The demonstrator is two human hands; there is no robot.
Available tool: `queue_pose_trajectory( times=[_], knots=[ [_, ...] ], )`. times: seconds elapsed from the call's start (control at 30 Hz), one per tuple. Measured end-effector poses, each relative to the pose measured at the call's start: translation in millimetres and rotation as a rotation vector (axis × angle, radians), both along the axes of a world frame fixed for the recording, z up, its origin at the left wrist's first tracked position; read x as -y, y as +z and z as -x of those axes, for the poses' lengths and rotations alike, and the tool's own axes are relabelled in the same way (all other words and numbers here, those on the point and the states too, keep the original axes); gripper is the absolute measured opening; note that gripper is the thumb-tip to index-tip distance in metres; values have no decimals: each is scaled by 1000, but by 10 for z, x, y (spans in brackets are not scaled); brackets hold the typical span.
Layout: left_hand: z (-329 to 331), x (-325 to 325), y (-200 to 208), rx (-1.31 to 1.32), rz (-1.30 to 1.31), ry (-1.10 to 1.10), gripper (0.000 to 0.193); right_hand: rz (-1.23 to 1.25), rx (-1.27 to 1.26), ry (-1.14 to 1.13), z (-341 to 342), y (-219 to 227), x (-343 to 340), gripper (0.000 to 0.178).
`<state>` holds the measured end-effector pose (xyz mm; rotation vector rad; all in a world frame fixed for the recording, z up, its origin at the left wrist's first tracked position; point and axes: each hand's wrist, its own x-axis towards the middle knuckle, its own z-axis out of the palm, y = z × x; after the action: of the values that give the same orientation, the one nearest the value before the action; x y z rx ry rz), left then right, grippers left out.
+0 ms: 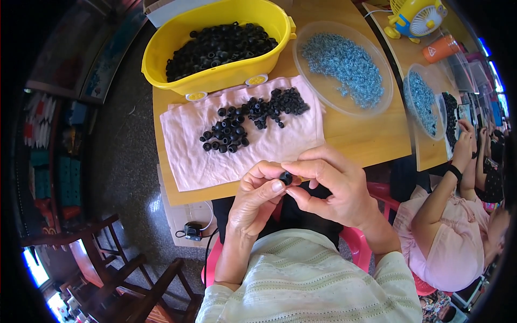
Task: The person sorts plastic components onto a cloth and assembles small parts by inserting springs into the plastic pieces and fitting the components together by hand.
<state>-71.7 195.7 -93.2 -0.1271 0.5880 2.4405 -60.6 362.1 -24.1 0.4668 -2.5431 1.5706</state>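
Observation:
In front of my body, just past the table's near edge, my left hand (257,195) pinches a small black round hollow part (286,178) between thumb and fingers. From the other side my right hand (340,189) closes thumb and forefinger around the same part. Whether a smaller piece sits between the fingertips is hidden. On the pink cloth (191,167) beyond my hands lies a group of similar black round parts (226,132). Beside them is a pile of smaller black pieces (288,102).
A yellow tub (215,75) full of black round parts stands at the back. To its right is a clear round tray (371,110) of small blue pieces. On the right, a person (447,231) works at another table with a second blue-filled tray (421,102), an orange cup (440,48) and a fan (420,20).

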Motion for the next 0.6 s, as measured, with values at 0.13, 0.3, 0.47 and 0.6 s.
queue_pose_trajectory(
  times=[0.13, 0.3, 0.47, 0.6],
  knots=[
    [-2, -7, 1, 65, -52, -58, 12, -178, -237, -94, 4, -106, 6, 34],
    [9, -41, 96, 60, 7, -56, 13, -230, -328, -95, 40, -94, -24, 36],
    [-46, -62, 55, 4, 83, -11, 16, -262, -386, -35, 51, -73, -89, 35],
    [-61, -92, 122, -2, 109, 20, 18, -276, -448, 16, 54, -82, -127, 34]
  ],
)
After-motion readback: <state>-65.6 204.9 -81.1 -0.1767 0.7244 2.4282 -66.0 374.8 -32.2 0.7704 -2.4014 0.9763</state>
